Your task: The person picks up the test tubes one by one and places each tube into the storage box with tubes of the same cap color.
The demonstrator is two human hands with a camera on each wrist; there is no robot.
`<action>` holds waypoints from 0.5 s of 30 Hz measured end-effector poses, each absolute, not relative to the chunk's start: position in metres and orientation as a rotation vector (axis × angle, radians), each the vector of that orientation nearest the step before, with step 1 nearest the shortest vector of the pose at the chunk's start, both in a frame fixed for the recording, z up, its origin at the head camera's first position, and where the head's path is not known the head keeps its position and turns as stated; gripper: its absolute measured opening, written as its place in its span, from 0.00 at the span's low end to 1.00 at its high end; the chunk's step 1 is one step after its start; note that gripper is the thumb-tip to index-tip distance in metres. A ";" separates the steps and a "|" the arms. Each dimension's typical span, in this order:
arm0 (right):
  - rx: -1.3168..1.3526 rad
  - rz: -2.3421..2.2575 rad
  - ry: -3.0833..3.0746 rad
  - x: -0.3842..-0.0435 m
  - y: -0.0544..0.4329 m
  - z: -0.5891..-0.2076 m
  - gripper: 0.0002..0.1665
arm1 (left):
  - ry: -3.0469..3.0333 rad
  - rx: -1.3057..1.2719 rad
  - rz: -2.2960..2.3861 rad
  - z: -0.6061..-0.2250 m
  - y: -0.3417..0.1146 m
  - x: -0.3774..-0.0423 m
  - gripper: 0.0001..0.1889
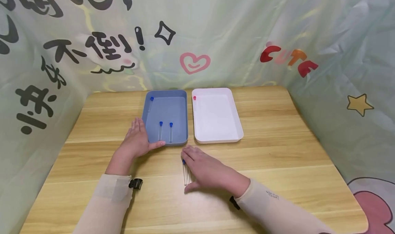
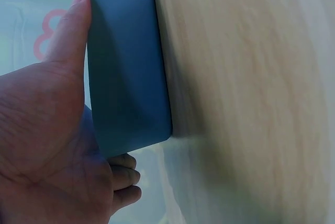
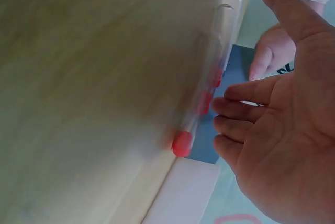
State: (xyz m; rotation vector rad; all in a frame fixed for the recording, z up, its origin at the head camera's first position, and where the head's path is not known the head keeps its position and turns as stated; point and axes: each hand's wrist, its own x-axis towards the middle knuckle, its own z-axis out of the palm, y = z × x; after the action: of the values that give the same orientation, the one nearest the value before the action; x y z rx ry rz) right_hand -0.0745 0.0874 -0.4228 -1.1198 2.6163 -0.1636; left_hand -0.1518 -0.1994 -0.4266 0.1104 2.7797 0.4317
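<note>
My left hand (image 1: 135, 141) rests against the near left corner of the blue tray (image 1: 166, 105), fingers along its left side and thumb on the front rim. Three clear tubes with blue caps (image 1: 160, 124) lie in that tray. Fingers extended, my right hand (image 1: 206, 167) is beside a small group of clear tubes (image 1: 185, 177) on the table and partly covers them. One blue cap (image 1: 183, 162) shows there in the head view; in the right wrist view red caps (image 3: 182, 144) appear along the group. Whether the fingers touch these tubes I cannot tell.
Right of the blue tray stands a white tray (image 1: 217, 117) holding one tube with a red cap (image 1: 194, 98) at its far left. Both trays sit on a wooden table (image 1: 277, 151). Printed curtains (image 1: 240, 38) enclose its back and sides.
</note>
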 end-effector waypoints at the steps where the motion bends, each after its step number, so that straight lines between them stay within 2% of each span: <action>1: -1.116 -0.159 2.613 -0.075 0.087 -0.424 0.74 | 2.778 0.111 0.435 -0.427 -0.199 -0.152 0.74; 15: -1.108 -0.053 2.621 -0.077 0.077 -0.432 0.68 | 2.775 0.111 0.434 -0.427 -0.198 -0.152 0.74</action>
State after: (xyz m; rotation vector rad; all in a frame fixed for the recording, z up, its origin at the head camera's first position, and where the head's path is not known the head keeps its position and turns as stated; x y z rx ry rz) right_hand -0.0775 0.0768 -0.4320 -1.1080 2.6206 -0.0532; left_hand -0.1519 -0.1985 -0.4274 0.1110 2.7747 0.4337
